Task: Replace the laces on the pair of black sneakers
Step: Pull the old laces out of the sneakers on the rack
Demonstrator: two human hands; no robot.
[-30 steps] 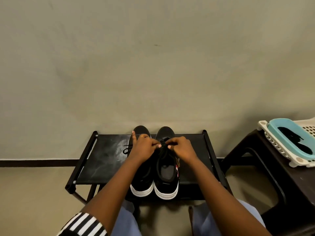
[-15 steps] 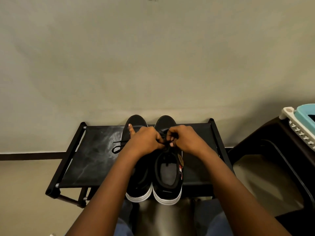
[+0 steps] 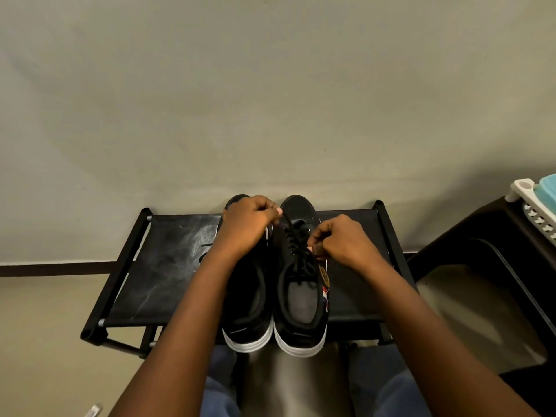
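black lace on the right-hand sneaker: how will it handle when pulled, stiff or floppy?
Probably floppy: the lace runs straight only where the left hand draws it taut, and curves loosely through the eyelets. It looks thin and light, so likely to slip unless pinched, as the right hand does. Pulling hard may drag the right sneaker along the rack.
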